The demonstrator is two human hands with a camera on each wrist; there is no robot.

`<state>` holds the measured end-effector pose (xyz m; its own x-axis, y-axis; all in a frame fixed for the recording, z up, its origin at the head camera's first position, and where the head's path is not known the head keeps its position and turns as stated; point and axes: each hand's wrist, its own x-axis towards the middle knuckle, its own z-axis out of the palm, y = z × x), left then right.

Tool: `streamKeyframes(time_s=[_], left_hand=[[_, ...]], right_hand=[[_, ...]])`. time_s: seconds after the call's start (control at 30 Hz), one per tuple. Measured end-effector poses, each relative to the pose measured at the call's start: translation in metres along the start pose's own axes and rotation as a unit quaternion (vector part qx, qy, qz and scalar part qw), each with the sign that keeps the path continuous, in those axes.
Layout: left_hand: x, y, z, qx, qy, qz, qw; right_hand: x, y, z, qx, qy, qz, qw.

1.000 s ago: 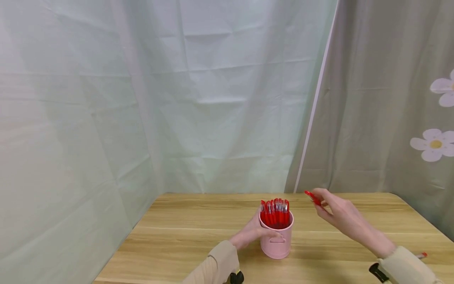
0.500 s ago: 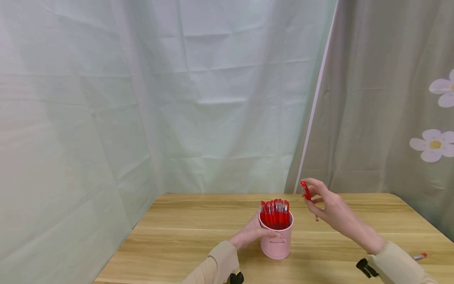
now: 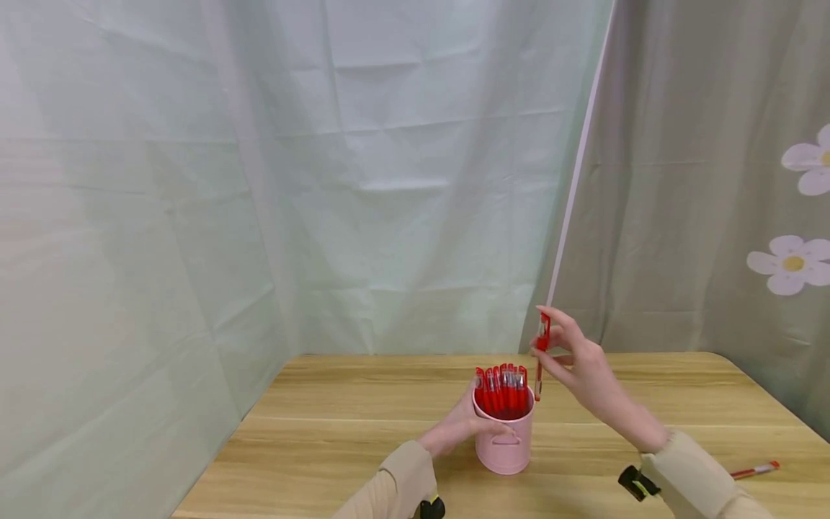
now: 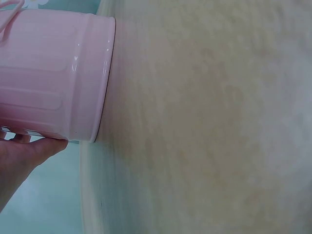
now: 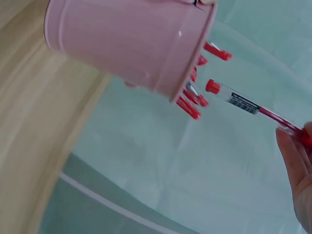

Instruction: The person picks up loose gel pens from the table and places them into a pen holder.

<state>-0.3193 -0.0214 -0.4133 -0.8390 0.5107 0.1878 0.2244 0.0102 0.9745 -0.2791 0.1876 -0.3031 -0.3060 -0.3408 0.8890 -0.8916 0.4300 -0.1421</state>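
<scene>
A pink metal bucket (image 3: pixel 503 453) stands upright on the table, with several red-capped pens (image 3: pixel 502 393) packed in it, caps upward. My left hand (image 3: pixel 462 425) grips the bucket from its left side, thumb across the front near the handle. In the left wrist view, part of that hand (image 4: pixel 29 153) shows against the bucket wall (image 4: pixel 44 73). My right hand (image 3: pixel 577 360) pinches a red pen (image 3: pixel 539 375) by its capped end, holding it nearly upright just right of the bucket's rim. In the right wrist view, the pen's free red end (image 5: pixel 212 87) points toward the bucket's mouth, apart from it.
Another red pen (image 3: pixel 754 471) lies on the wooden table (image 3: pixel 337 432) at the right, partly covered by my right sleeve. A pale green curtain (image 3: pixel 389 216) hangs behind the table, and a greyer one with white flowers (image 3: pixel 792 264) hangs at the right.
My right hand has moved left and up toward the bucket, turning the pen from slanted to nearly upright. The left hand and bucket have stayed in place. More of the lying pen shows.
</scene>
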Motion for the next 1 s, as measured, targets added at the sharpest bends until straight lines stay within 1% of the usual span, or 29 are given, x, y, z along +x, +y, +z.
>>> streamKeyframes(time_s=[0.13, 0.2, 0.23, 0.33, 0.4, 0.47, 0.63, 0.77, 1.0], left_hand=[[0.000, 0.000, 0.000, -0.001, -0.001, 0.002, 1.0000], [0.000, 0.001, 0.000, -0.002, -0.004, 0.001, 1.0000], [0.000, 0.001, 0.000, -0.003, -0.005, 0.001, 1.0000], [0.000, 0.001, 0.001, -0.001, -0.007, -0.001, 1.0000], [0.000, 0.001, 0.001, 0.000, -0.008, -0.001, 1.0000], [0.000, 0.002, 0.001, 0.000, -0.009, 0.000, 1.0000], [0.000, 0.003, 0.002, -0.003, -0.014, 0.004, 0.9999], [0.000, 0.003, 0.003, -0.004, -0.014, 0.001, 0.9999], [0.001, 0.003, 0.005, -0.004, -0.012, -0.001, 0.9999]], right_hand=[[0.005, -0.015, 0.004, -0.002, 0.028, 0.043, 0.999], [0.004, -0.017, 0.007, 0.014, 0.035, 0.074, 0.997], [0.003, -0.015, 0.008, 0.020, 0.037, 0.089, 0.995], [-0.006, 0.000, 0.016, 0.039, 0.036, 0.131, 0.990], [-0.012, 0.010, 0.020, 0.043, 0.031, 0.147, 0.988], [-0.015, 0.012, 0.024, 0.039, 0.024, 0.153, 0.987], [-0.020, 0.014, 0.030, 0.033, 0.010, 0.148, 0.988], [-0.024, 0.015, 0.034, 0.026, 0.001, 0.150, 0.988], [-0.032, 0.019, 0.038, 0.009, -0.022, 0.137, 0.990]])
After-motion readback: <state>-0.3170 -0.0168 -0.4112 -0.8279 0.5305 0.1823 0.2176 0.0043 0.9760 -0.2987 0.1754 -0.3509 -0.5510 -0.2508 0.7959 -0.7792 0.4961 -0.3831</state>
